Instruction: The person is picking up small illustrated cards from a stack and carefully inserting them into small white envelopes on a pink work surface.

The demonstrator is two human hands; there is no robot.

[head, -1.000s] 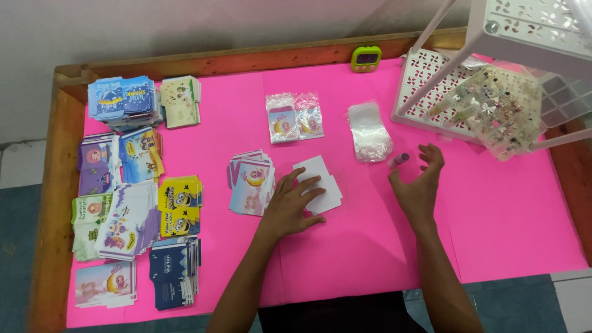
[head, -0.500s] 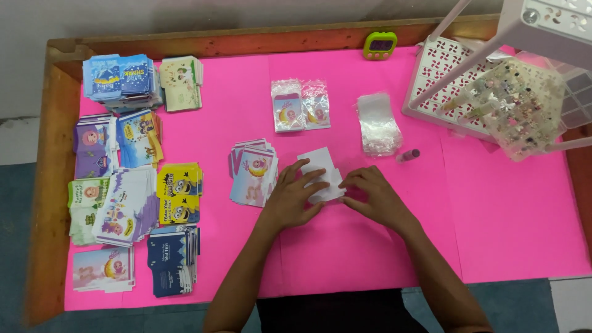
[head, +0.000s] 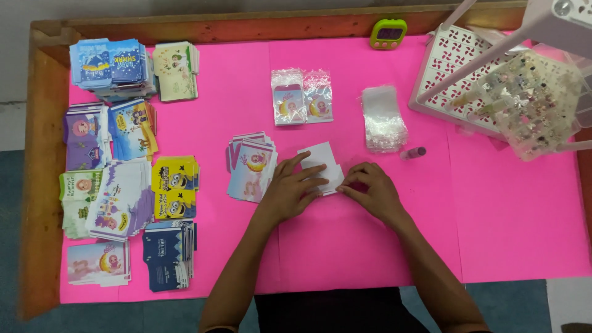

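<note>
on pink mat (head: 345, 246): both hands now pinching white card (head: 320, 161); r hand (head: 370, 191) left bottle (head: 414, 152).

- A wooden table (head: 43, 185) with a raised rim is standing under a bright pink covering (head: 370, 246) that is lying flat across its top.
- A blue-grey floor (head: 12, 246) is showing at the left and along the bottom.
- A pale wall (head: 185, 9) is running behind the table.
- Even light is falling across everything.
</note>
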